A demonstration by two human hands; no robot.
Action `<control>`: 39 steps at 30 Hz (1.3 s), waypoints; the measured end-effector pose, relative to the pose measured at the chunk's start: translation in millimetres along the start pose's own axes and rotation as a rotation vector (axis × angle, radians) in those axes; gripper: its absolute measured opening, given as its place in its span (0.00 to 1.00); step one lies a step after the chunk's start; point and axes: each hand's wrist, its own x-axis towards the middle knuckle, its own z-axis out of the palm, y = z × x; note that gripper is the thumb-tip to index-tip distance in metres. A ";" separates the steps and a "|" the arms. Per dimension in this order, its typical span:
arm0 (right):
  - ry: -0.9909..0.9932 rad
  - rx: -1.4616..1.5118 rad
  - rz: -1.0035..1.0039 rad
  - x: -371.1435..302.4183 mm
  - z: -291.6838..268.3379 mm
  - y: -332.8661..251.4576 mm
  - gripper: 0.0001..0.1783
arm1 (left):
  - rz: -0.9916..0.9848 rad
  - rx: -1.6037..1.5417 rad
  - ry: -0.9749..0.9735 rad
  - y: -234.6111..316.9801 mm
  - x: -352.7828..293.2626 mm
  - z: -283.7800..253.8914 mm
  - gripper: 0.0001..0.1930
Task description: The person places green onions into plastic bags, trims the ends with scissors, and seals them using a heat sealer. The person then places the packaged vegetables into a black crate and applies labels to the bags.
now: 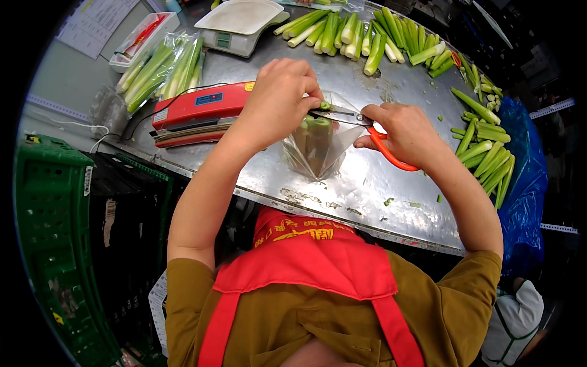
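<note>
My right hand (400, 131) is closed round a pair of scissors (391, 151) with orange handles. Their blades point left, parted around a small green stalk end (324, 106) pinched in my left hand's fingertips. Below the blades a clear plastic bag (313, 160) stands on the metal table, with cut green stalks (317, 123) at its mouth. My left hand (282, 98) is bent over the bag's top, its palm side hidden.
Left of the bag lies a red sealing machine (202, 109) with a cord. Beyond it are bagged stalks (153, 73) and a white scale (239, 24). Loose green-and-white stalks (348, 33) line the far edge, more (489, 156) lie right beside blue plastic (524, 177). Green crates (58, 244) stand at left.
</note>
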 end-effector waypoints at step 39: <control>0.012 -0.057 -0.005 -17.5 -33.2 -7.0 0.30 | -0.012 -0.170 0.157 -7.1 -41.8 2.3 0.15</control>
